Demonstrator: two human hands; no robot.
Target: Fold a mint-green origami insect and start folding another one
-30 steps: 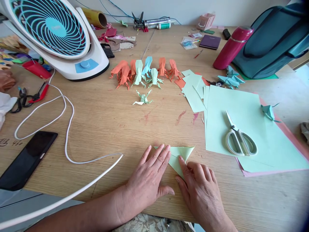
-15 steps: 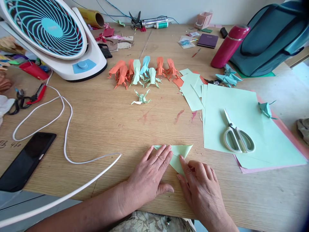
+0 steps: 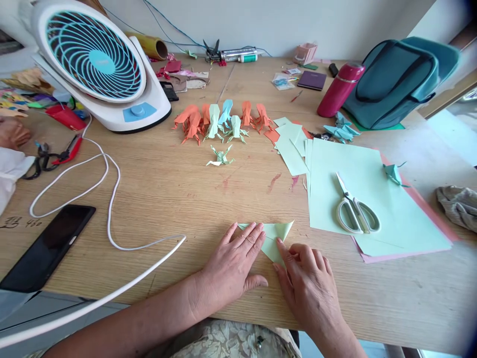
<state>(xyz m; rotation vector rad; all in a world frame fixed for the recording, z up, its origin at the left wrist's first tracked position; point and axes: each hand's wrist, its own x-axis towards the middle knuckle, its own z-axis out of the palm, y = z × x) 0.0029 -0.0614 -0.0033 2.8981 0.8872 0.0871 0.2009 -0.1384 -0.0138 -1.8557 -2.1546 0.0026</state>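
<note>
A light green folded paper (image 3: 274, 243) lies near the table's front edge, roughly a triangle pointing towards me, with its right corner raised in a curved flap. My left hand (image 3: 233, 261) rests flat over the paper's left part, fingers stretched out and thumb apart. On the right, my right hand (image 3: 309, 283) presses the paper with its index fingertip at the base of the flap. Its thumb is spread below, by the lower point, and the other fingers are curled. Part of the paper is hidden under both hands.
Several folded paper figures (image 3: 214, 122) stand farther back, with a small green one (image 3: 221, 156) in front. Scissors (image 3: 356, 209) lie on green sheets (image 3: 395, 219) at right. A fan (image 3: 112, 69), white cable (image 3: 114, 194) and phone (image 3: 48, 248) are left. Another person's hand (image 3: 13, 132) shows far left.
The camera view has shifted slightly, so the background things sit lower, and more shows at the right. Both hands and the folded paper stay in nearly the same place.
</note>
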